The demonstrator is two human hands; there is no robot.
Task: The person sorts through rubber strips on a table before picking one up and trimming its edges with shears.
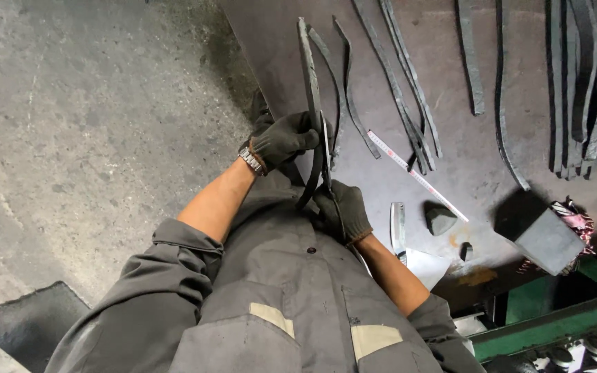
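My left hand [283, 140], in a dark glove with a wristwatch, grips a long flat dark metal strip [309, 76] partway up; the strip stands on edge and points away over the steel table [450, 173]. My right hand [343, 209], also gloved, holds the near end of the same strip together with a thin curved dark strip [314, 179] close to my body. Both hands are at the table's near left corner.
Several curved dark metal strips [409, 97] lie across the table, with a stack [589, 83] at the far right. A white measuring tape [416, 175], a grey block [548, 240], a small grey wedge [440, 220] and a metal blade [399, 228] lie nearby. Concrete floor [91, 138] is on the left.
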